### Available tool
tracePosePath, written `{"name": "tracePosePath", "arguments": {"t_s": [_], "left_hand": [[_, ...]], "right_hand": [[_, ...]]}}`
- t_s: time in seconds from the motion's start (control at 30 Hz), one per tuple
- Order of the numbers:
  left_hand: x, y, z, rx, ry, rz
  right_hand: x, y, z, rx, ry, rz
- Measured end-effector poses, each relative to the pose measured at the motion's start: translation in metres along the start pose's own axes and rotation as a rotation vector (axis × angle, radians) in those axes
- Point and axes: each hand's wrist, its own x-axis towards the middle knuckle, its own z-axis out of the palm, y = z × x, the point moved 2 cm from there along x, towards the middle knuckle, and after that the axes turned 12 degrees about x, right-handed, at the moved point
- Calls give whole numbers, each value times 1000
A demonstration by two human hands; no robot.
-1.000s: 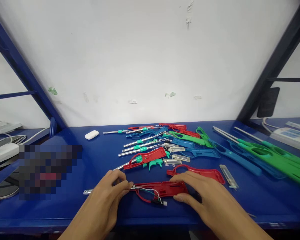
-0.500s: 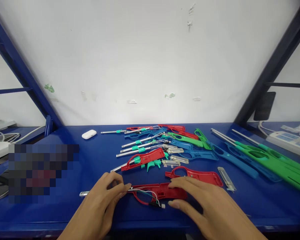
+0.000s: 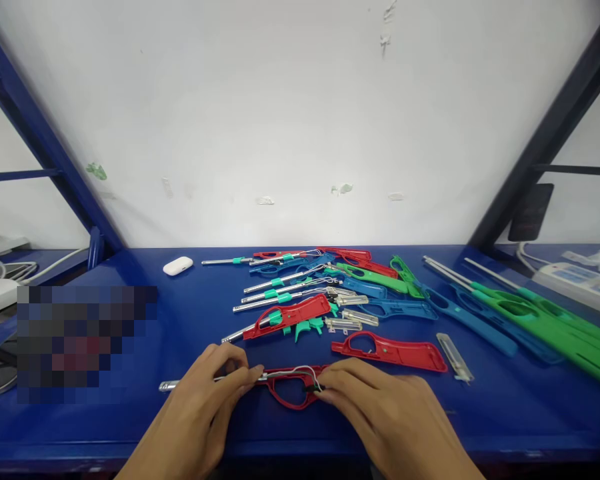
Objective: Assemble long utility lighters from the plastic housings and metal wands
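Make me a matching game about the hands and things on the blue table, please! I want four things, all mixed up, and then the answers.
Column one
1. Left hand
2. Right hand
3. Small rounded case
4. Narrow container at the right, apart from the others like it

Column two
A. See-through
B. On the metal rod
C. White
D. At the small black part by the white wire

Right pairs: 1-B, 2-D, 3-C, 4-A

Left hand (image 3: pixel 214 390), right hand (image 3: pixel 380 403), 2 downturned pinches
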Motion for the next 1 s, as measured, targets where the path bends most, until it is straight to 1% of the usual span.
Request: {"name": "tracePosePath", "arguments": {"t_s": [0.1, 0.2, 0.3, 0.37, 0.43, 0.5, 0.53, 0.57, 0.6, 0.73, 0.87, 1.0], "left_hand": [[-4, -3, 3, 8, -45, -10], [-12, -9, 5, 66, -83, 10], [-16, -10, 2, 163, -57, 56], [-14, -7, 0, 218, -31, 80], [-6, -1, -2, 235, -27, 85], [7, 5, -1, 214, -47, 92], [15, 8, 1, 199, -68, 99], [23, 11, 4, 192, -113, 108], [31, 13, 8, 205, -184, 86], [57, 21, 21, 264, -235, 36], [68, 28, 29, 323, -260, -7], [70, 29, 32, 333, -264, -36]], "right_hand": [[0, 2, 2, -5, -17, 22], [-1, 4, 3, 24, -24, 47], [-3, 4, 4, 44, -15, 69], [-4, 4, 5, 51, -17, 74], [-4, 4, 4, 56, -17, 77], [-4, 3, 4, 56, -28, 84], [-4, 3, 4, 53, -34, 86], [-4, 3, 4, 49, -42, 84], [-4, 3, 4, 45, -47, 81], [-5, 3, 5, 34, -63, 82], [-6, 4, 7, 34, -59, 84], [-4, 4, 9, 26, -34, 78]]}}
